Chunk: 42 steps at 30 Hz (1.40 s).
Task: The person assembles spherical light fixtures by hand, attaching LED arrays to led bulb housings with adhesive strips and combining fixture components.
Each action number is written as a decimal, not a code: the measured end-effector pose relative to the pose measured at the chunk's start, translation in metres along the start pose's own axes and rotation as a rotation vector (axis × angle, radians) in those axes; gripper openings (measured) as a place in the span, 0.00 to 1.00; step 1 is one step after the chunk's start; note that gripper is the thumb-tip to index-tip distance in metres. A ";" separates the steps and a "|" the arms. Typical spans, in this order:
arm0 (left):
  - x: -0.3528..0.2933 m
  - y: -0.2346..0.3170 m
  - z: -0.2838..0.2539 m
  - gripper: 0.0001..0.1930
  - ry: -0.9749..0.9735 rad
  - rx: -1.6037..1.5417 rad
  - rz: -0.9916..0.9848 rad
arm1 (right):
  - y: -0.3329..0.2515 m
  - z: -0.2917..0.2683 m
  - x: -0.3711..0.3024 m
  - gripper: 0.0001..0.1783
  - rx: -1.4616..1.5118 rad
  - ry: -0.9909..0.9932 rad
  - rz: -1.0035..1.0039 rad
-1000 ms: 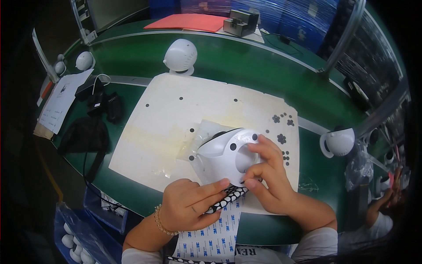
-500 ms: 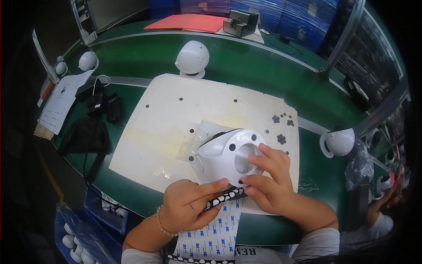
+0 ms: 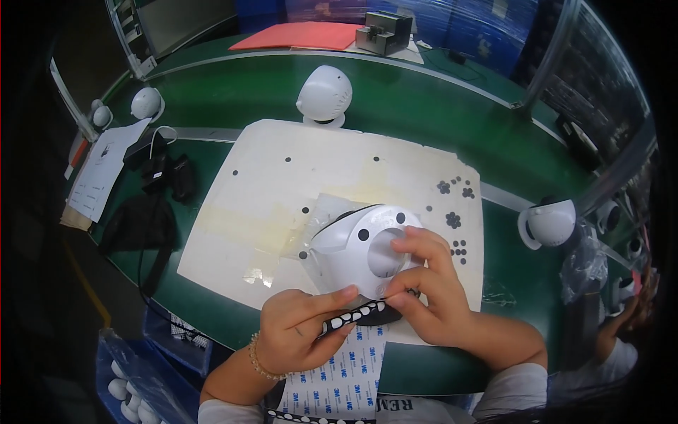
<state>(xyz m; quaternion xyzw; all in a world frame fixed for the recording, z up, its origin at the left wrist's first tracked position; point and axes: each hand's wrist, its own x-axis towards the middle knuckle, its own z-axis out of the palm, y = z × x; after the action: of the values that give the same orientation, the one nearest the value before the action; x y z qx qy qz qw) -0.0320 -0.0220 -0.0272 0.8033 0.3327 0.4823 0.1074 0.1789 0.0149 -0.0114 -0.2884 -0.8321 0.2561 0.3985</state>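
The left hand [image 3: 304, 332] pinches a black strip [image 3: 357, 314], and the right hand [image 3: 431, 286] beside it grips the white shell [image 3: 353, 244].

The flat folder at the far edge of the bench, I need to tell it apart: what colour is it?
The folder is red-orange, seen in the head view.

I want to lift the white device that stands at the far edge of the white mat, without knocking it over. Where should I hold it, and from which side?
Hold the white dome device around its rounded head, coming from above. It stands upright on a small base with bare green table on both sides, so fingers can likely close across its widest part.
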 end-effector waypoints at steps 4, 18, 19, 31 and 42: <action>0.000 -0.002 -0.005 0.08 -0.001 -0.001 -0.007 | -0.003 0.004 0.004 0.04 -0.012 0.020 0.027; 0.000 -0.002 -0.004 0.07 -0.002 0.010 -0.008 | -0.004 0.005 0.006 0.03 -0.054 0.014 0.024; -0.001 -0.002 -0.004 0.07 -0.002 0.009 -0.009 | -0.005 0.005 0.006 0.03 -0.073 0.013 0.025; 0.000 0.000 -0.002 0.08 -0.009 0.013 -0.019 | 0.005 0.004 -0.016 0.09 -0.770 0.154 -0.330; -0.001 -0.002 0.003 0.09 0.004 -0.014 -0.016 | -0.006 0.005 -0.009 0.13 -0.305 0.111 -0.188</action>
<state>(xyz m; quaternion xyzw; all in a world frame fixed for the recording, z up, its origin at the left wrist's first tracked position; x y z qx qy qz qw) -0.0306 -0.0209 -0.0298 0.7987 0.3360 0.4855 0.1162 0.1779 0.0040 -0.0148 -0.2803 -0.8612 0.0723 0.4177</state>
